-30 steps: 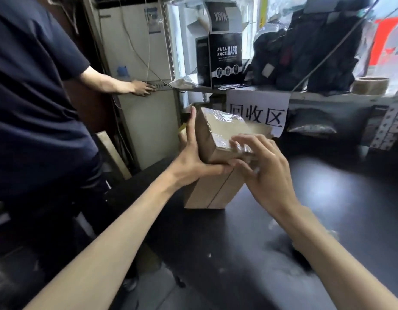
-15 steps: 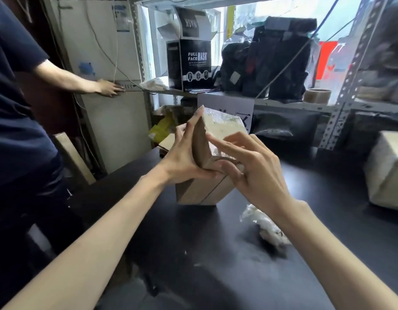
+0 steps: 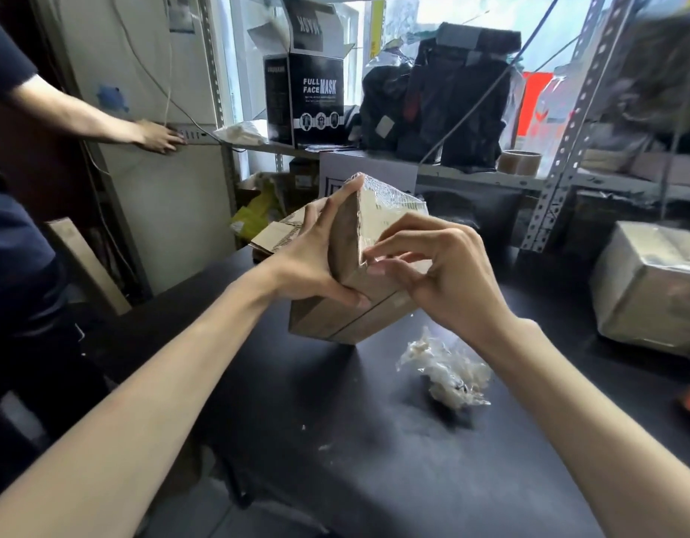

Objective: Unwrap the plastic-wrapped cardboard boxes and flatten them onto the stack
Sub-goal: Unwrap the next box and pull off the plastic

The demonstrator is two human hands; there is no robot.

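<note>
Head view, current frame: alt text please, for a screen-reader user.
A person's left hand grips a plastic-wrapped cardboard box over a black table while the right hand pinches the wrap at its near edge. Crumpled plastic lies on the table; another person stands at left.

Cardboard box (image 3: 345, 234), centre frame, tilted, clear plastic wrap (image 3: 391, 203) over its upper-right face; another wrapped box (image 3: 653, 281) at right edge.

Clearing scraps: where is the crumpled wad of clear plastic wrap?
The plastic wad lies on the black table, right of centre in the head view, just nearer than the plastic-wrapped tan cardboard box.
</note>
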